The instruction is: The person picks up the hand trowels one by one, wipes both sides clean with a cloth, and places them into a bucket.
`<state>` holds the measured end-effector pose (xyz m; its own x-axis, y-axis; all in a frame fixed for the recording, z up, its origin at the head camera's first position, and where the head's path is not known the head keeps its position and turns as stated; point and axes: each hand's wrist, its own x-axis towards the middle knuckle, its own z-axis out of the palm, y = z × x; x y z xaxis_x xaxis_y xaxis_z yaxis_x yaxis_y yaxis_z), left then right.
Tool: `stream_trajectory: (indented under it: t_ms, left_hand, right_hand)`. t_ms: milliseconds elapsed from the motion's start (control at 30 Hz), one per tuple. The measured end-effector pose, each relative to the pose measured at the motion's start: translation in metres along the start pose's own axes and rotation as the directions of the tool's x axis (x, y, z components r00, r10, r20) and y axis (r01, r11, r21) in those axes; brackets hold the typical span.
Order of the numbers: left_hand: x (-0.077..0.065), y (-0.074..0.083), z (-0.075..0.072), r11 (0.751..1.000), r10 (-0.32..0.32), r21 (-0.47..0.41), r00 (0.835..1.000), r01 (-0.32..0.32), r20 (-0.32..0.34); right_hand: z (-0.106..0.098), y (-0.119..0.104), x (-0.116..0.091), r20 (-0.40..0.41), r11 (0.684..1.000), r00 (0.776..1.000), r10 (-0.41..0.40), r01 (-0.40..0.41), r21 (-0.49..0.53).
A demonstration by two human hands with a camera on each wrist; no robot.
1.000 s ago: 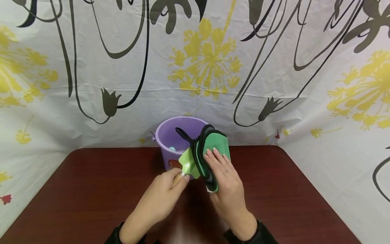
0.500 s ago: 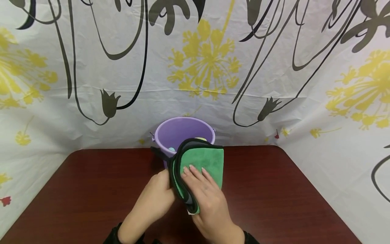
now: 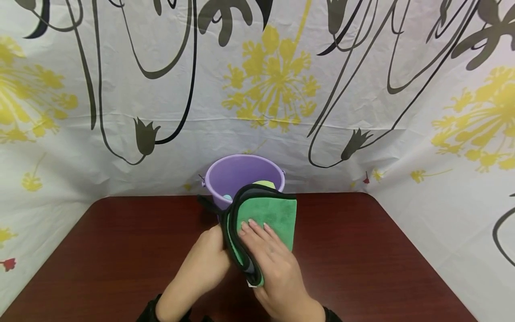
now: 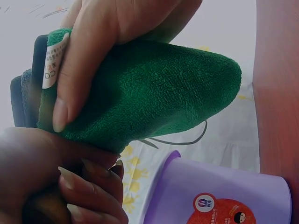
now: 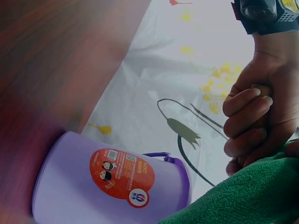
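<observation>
In the head view, my right hand (image 3: 277, 264) holds a folded green towel (image 3: 269, 214) with black edging and a loop. My fingers lie along its front; in the left wrist view the thumb (image 4: 74, 84) presses the other side. My left hand (image 3: 203, 257) is curled round the wooden handle (image 4: 46, 207) of a small green trowel, against the towel's left side. The towel hides the trowel's blade and neck. A yellow-green edge (image 3: 265, 184) shows above the towel; I cannot tell whether it is the blade. In the right wrist view the left hand (image 5: 252, 116) is a closed fist.
A purple bucket (image 3: 217, 179) stands at the table's far edge, just behind the towel. A small pale blue thing (image 3: 227, 197) lies inside it. The dark red-brown table (image 3: 362, 259) meets a white flowered cloth (image 3: 173, 103) at the back.
My right hand has brought the towel left and down over the trowel, covering its green blade. The left hand has drawn back slightly. Over the last half second, little has moved.
</observation>
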<state>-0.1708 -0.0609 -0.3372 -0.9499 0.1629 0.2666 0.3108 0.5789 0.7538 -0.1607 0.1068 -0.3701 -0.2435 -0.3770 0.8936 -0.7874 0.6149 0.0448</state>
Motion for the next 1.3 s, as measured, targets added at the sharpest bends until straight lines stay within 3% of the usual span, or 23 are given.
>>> stream_trajectory:
  t_ms: [367, 667, 833, 1300]
  left_hand:
    - [0.001, 0.005, 0.004, 0.998, -0.062, 0.024, 0.997, 0.061, 0.049]
    - [0.0, 0.007, 0.006, 0.997, -0.049, 0.061, 0.998, 0.047, 0.033]
    - [0.0, 0.008, 0.006, 0.996, -0.082, 0.035, 0.993, 0.08, 0.08]
    - [-0.002, 0.01, 0.004, 0.997, -0.079, 0.012, 0.987, 0.078, 0.137]
  right_hand:
    - [-0.004, 0.01, -0.002, 0.024, 0.991, 0.997, 0.077, -0.074, -0.108]
    - [-0.005, 0.022, -0.004, 0.039, 0.984, 0.992, 0.12, -0.114, -0.14]
    - [-0.008, 0.027, -0.003, 0.041, 0.977, 0.988, 0.148, -0.14, -0.162]
    - [-0.018, 0.048, 0.0, -0.025, 0.963, 0.978, 0.206, -0.207, -0.175]
